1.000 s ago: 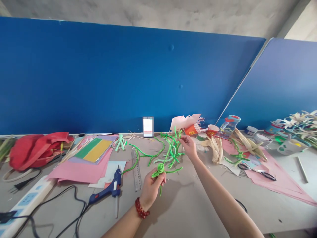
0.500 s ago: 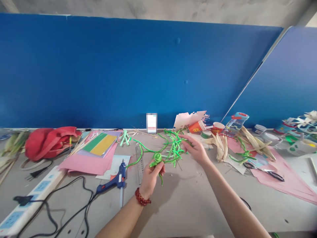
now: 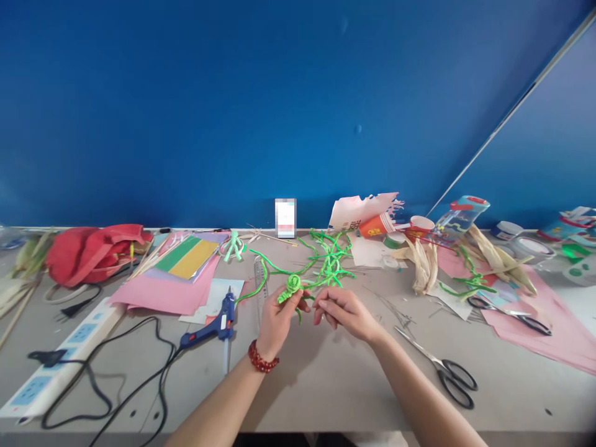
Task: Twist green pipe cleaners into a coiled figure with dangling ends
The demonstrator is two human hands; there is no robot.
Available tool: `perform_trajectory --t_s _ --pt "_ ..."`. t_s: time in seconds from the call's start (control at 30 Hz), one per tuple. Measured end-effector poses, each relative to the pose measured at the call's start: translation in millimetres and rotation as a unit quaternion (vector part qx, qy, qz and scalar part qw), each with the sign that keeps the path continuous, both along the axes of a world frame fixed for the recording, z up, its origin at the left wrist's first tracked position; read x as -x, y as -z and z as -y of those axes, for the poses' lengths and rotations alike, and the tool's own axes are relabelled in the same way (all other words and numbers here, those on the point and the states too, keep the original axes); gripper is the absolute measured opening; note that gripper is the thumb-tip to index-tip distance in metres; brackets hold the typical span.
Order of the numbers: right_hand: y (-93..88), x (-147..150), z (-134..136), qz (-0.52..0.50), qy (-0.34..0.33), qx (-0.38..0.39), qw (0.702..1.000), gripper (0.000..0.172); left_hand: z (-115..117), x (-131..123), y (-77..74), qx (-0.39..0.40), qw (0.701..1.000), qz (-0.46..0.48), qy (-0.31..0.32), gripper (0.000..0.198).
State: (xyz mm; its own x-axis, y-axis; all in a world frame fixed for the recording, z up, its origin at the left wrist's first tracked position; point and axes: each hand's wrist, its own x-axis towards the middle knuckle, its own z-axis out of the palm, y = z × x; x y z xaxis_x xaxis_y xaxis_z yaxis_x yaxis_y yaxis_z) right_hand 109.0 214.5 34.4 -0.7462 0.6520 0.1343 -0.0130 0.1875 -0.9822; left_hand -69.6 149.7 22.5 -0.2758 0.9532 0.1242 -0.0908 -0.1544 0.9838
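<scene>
Although one end of a green chenille stem has been wound into a tight rosette [image 3: 293, 284], the remaining material is unformed: a tangle of green chenille stems [image 3: 331, 264] lies on the table at 12 o'clock from the hands, and no second coil is visible among them. The rosette is held just above the fingertips of the left hand [image 3: 278, 323], which is clenched around its base with the fingers curled; a red bead bracelet [image 3: 261, 357] encircles that wrist. The right hand [image 3: 345, 310] is positioned just beside it at 3 o'clock, palm down, with thumb and fingertips pinched together. Whether a fine strand lies between them cannot be determined. Both forearms enter from 6 o'clock and angle inward. A blue hot glue gun [image 3: 218, 326] rests at 9 o'clock from the left hand, a steel ruler [image 3: 259, 292] at 11 o'clock, and steel scissors [image 3: 442, 372] at 4 o'clock from the right hand.
</scene>
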Motion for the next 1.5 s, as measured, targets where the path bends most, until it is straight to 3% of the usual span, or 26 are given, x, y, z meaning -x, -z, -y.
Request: perform_trajectory --t_s 0.13,0.3,0.4,0.47,0.57,0.63,0.7,0.93,1.07,1.17,1.23,1.37,1.5 --pt "3.5 0.3 6.1 -0.054 -0.035 0.073 0.995 0.026 -3.1 -2.1 6.8 0.005 1.0 -0.009 -0.02 0.03" --pt "-0.3 -5.2 5.3 -0.151 -0.149 0.196 0.957 0.045 -2.2 -3.5 8.2 0.029 0.999 0.017 -0.007 0.029" --pt "-1.7 -7.4 5.8 -0.165 -0.141 0.201 0.955 0.048 -1.0 -5.6 6.8 0.037 0.999 0.026 0.0 0.031" --pt "-1.0 -7.9 7.4 -0.146 -0.086 0.14 0.976 0.04 -1.2 -7.1 6.4 0.04 0.999 0.033 -0.004 0.031" --pt "1.9 -6.5 9.6 -0.082 0.045 -0.071 0.993 0.025 -2.2 -8.9 6.8 0.048 0.998 0.043 -0.008 0.031" --pt "4.2 -4.2 10.0 -0.041 0.101 -0.232 0.967 0.02 -2.3 -9.9 7.4 0.053 0.998 0.046 -0.007 0.03" --pt "6.0 -1.1 10.3 -0.018 0.111 -0.339 0.934 0.019 -1.8 -10.7 8.2 0.054 0.997 0.045 -0.012 0.029" --pt "9.3 6.3 19.1 0.057 0.171 -0.438 0.881 0.02 1.8 -12.7 9.7 0.045 0.999 0.003 -0.016 0.026" --pt "0.4 2.9 21.6 0.031 0.19 -0.475 0.858 0.018 2.0 -11.7 9.5 0.047 0.998 0.03 0.02 0.029" --pt "-9.9 -1.8 17.8 0.005 0.222 -0.45 0.865 0.01 1.9 -9.2 7.9 0.061 0.994 0.062 0.058 0.031" --pt "-13.0 -4.6 13.1 0.006 0.237 -0.388 0.891 0.006 2.2 -7.6 6.1 0.066 0.993 0.05 0.08 0.031" --pt "-6.7 -7.3 3.6 0.021 0.198 -0.216 0.956 0.019 4.0 -5.9 3.2 0.065 0.989 0.012 0.13 0.028" --pt "-0.7 -5.0 0.9 -0.004 0.181 -0.128 0.975 0.023 6.5 -4.9 2.1 0.067 0.983 -0.003 0.171 0.025"
